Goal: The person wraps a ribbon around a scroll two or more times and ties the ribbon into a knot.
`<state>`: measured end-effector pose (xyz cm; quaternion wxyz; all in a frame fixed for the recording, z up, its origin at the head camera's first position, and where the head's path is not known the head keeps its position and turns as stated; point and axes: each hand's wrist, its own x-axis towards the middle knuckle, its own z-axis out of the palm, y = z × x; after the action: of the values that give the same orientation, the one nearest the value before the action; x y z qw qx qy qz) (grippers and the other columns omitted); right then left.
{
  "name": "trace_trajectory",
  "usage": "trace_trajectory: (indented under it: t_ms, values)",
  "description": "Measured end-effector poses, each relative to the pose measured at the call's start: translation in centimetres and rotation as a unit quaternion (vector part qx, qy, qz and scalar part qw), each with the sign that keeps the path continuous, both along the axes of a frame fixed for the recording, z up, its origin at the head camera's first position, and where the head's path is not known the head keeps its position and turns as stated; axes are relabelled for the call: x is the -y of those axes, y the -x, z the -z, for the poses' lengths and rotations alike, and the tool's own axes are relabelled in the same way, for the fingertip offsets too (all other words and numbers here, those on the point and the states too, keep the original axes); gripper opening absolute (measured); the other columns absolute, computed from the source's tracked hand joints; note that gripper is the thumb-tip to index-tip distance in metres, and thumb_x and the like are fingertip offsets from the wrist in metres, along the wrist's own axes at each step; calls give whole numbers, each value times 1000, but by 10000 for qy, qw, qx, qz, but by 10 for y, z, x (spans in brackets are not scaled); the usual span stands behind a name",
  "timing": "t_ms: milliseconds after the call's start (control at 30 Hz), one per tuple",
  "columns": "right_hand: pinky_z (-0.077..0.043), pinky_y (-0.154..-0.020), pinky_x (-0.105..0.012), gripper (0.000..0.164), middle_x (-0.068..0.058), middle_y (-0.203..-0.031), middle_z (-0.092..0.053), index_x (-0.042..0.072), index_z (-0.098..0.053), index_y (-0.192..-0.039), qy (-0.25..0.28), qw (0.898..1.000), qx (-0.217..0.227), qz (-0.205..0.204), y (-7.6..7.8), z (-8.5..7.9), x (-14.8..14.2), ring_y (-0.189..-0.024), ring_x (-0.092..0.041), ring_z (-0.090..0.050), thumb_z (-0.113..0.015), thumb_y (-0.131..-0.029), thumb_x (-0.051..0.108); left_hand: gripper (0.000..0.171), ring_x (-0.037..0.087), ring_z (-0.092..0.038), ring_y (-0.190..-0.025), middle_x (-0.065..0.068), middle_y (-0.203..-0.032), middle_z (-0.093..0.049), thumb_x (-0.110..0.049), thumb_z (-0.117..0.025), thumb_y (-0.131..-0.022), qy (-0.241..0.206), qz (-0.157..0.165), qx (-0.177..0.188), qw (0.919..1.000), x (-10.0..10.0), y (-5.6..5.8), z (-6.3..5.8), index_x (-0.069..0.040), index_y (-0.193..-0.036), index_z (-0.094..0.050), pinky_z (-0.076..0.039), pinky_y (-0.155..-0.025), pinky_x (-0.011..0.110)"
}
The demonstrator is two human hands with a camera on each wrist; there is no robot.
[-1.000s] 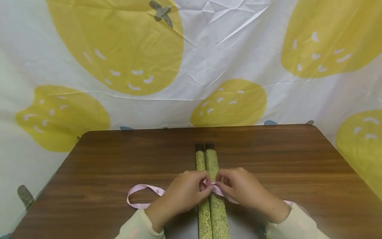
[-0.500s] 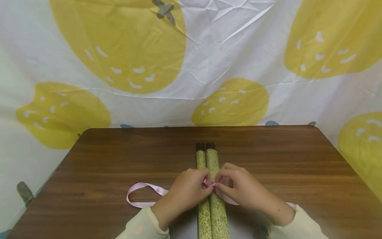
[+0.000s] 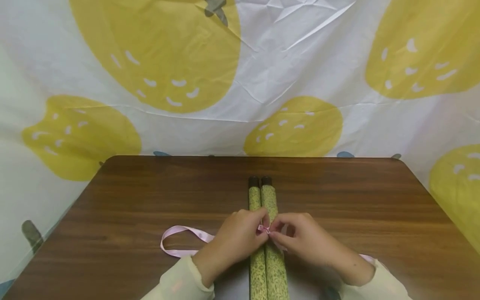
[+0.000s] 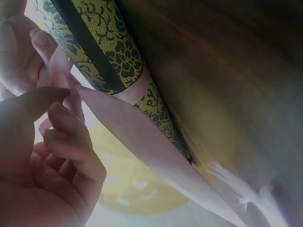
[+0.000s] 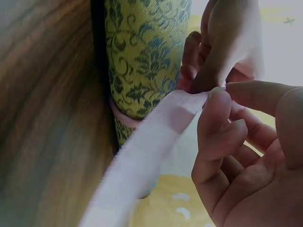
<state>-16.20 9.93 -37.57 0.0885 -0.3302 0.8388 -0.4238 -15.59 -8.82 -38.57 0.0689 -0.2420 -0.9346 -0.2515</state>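
Note:
Two brocade-covered rolls (image 3: 275,266), yellow-green with dark floral pattern and black end knobs, lie side by side and look like a scroll rolled from both ends. A pink ribbon (image 5: 137,151) wraps around them, with a small gathered knot on top. My left hand (image 3: 240,233) pinches the ribbon at the knot between thumb and index finger. Facing it, my right hand (image 3: 305,237) pinches the ribbon just right of the knot. In the left wrist view a ribbon tail (image 4: 137,137) slants down from the fingertips. The knot's exact form is partly hidden by the fingers.
The rolls lie on a dark wood-grain table (image 3: 168,191). A ribbon loop (image 3: 180,253) rests on the table left of my left forearm. Behind the table hangs a white cloth (image 3: 210,133) printed with yellow lemons.
The fingertips of both hands stay close together over the rolls and shift slightly. The ribbon between them is more bunched, and less of its right tail shows. The head view has tilted slightly.

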Motion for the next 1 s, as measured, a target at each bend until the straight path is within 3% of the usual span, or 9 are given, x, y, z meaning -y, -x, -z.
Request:
trace_trajectory:
  t_ms: [200,333,467,567,733,867,1000]
  values:
    - [-45,-36,-20,15,-12,-76,-66,11,-68,-89,409,9922,1165,-184,-3,3,-7,-46,-19,-56,-60,-91,24,18,8,-49,-52,-8,-60,-54,-23,-71,-76,137,-98,-95,9998,0,0,-4,-20,-76,-54,-42,-46,25]
    - [-41,-36,-16,16,-18,-73,-66,3,-62,-89,663,9879,1399,-2,4,5,-9,-45,-17,-54,-57,-93,19,19,9,-48,-52,-9,-58,-52,-23,-72,-76,122,-94,-276,9995,0,1,-5,-20,-76,-53,-40,-46,25]
    - [-38,-36,-16,20,-15,-74,-67,5,-61,-102,639,9826,1734,180,12,9,-7,-44,-13,-51,-59,-92,23,19,8,-48,-52,-9,-59,-52,-23,-72,-76,63,-24,-371,9993,1,0,-4,-20,-76,-53,-41,-46,25]
    - [-36,-35,-17,23,-12,-70,-66,7,-65,-101,561,9811,1850,30,14,12,-6,-41,-11,-47,-60,-91,27,18,7,-48,-53,-9,-60,-54,-23,-72,-76,-3,13,-425,9991,1,-1,-2,-20,-77,-54,-42,-47,25]
    - [-37,-36,-16,16,-11,-67,-63,10,-67,-87,567,9850,1627,87,16,15,-7,-41,-10,-47,-63,-89,25,14,6,-49,-52,-8,-61,-59,-24,-73,-77,-120,37,-463,9988,2,0,-1,-21,-79,-59,-43,-46,24]
    - [-39,-38,-16,13,-12,-68,-61,12,-66,-85,627,9846,1612,239,16,14,-9,-43,-10,-48,-65,-88,25,8,3,-49,-51,-6,-69,-67,-27,-70,-80,-215,139,-272,9993,4,1,-2,-22,-84,-67,-43,-47,21]
    - [-38,-38,-16,15,-11,-67,-59,11,-66,-87,695,9848,1569,261,17,10,-11,-44,-11,-48,-65,-87,25,14,1,-46,-46,-6,-78,-72,-29,-68,-84,-464,157,151,9987,10,-1,-5,-21,-95,-72,-40,-42,19]
